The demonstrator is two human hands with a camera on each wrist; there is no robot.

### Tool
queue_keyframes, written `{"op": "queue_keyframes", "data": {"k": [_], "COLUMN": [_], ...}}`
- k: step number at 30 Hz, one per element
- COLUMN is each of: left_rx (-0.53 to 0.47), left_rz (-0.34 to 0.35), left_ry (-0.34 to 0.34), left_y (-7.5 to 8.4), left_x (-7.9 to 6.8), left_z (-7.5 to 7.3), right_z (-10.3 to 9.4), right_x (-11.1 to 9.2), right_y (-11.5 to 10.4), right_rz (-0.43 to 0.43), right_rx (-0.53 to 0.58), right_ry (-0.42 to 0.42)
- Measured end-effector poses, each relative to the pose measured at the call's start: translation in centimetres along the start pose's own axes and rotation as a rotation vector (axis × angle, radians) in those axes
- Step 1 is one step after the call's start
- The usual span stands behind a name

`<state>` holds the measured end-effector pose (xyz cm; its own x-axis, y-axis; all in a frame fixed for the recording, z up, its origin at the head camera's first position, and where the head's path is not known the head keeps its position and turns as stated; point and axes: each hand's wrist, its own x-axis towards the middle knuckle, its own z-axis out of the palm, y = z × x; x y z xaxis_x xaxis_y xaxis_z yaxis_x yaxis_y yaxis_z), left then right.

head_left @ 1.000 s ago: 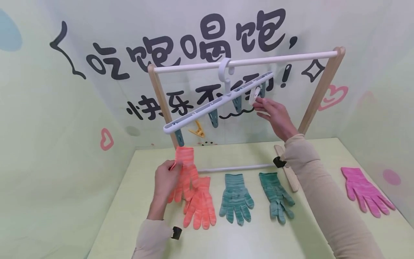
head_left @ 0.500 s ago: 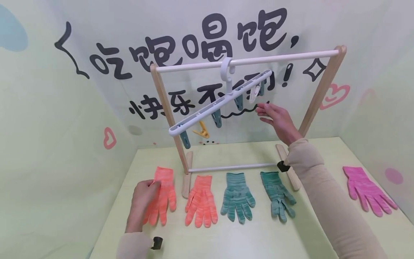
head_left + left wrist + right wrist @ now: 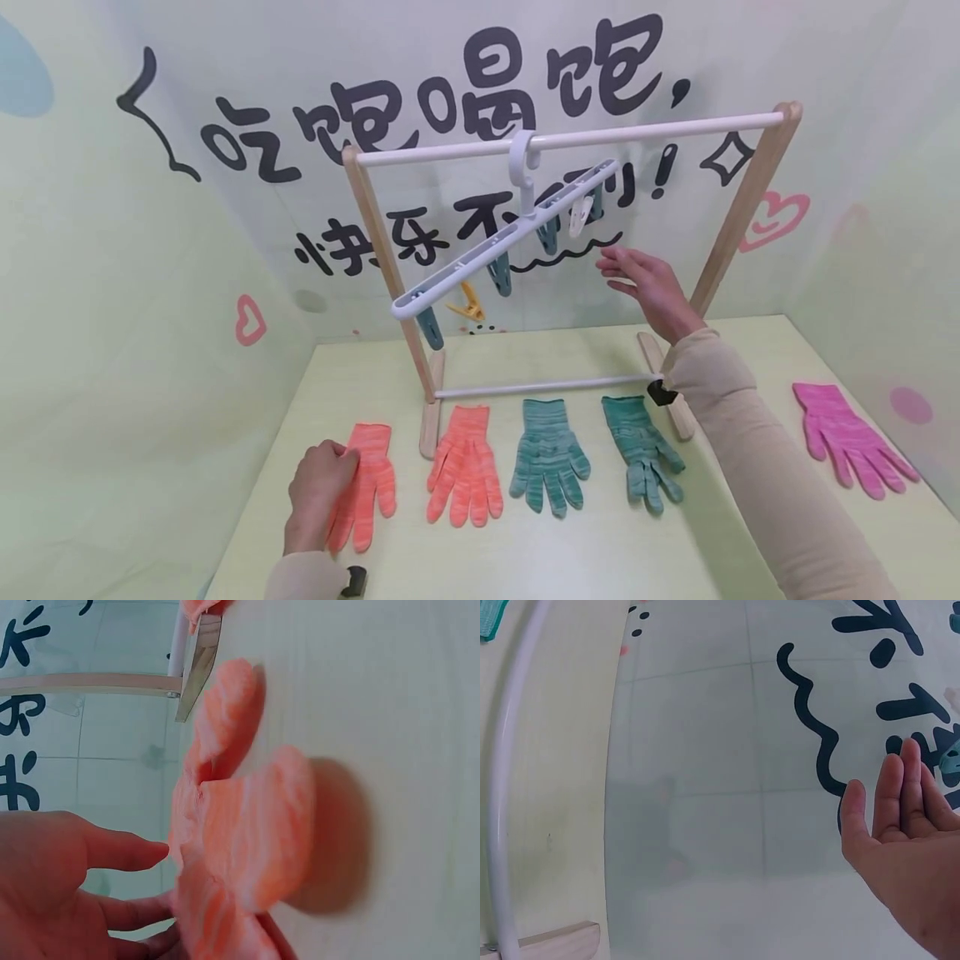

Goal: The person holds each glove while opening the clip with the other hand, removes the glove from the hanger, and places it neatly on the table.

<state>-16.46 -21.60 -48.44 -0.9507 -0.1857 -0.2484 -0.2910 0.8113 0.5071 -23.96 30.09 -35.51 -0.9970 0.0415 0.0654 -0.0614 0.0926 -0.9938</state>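
My left hand (image 3: 322, 483) holds an orange glove (image 3: 371, 483) by its left side, low over the table at the far left. In the left wrist view the thumb and fingers meet the glove (image 3: 247, 832), its fingers pointing at the camera and casting shadows. My right hand (image 3: 648, 283) hovers in the air with nothing in it, fingers straight and together in the right wrist view. Above it, a white clothespin (image 3: 580, 217) and several teal clothespins (image 3: 500, 273) hang from a white clip hanger (image 3: 517, 225). A yellow clothespin (image 3: 471, 302) hangs there too.
The hanger hooks over the white rod of a wooden-legged rack (image 3: 753, 200). On the table lie a second orange glove (image 3: 465, 467), two green gloves (image 3: 551, 458) and a pink glove (image 3: 847, 437) at right. A printed backdrop (image 3: 562, 300) closes off the back.
My left hand has carried the orange glove left and down from below the hanger's near end. The right hand has let go of the white clothespin and dropped slightly away.
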Motion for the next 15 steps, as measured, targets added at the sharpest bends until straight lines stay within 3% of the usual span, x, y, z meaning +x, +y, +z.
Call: {"op": "queue_keyframes", "data": {"k": [9, 15], "left_rx": [0.073, 0.066], "left_rz": [0.037, 0.084], "left_ry": [0.070, 0.127], "left_y": [0.44, 0.84], "left_x": [-0.66, -0.70], "left_z": [-0.31, -0.12], "right_z": [0.50, 0.34], "right_x": [-0.22, -0.84], "right_y": [0.47, 0.81], "right_rz": [0.008, -0.008], "right_rx": [0.003, -0.089], "right_ry": [-0.013, -0.003]}}
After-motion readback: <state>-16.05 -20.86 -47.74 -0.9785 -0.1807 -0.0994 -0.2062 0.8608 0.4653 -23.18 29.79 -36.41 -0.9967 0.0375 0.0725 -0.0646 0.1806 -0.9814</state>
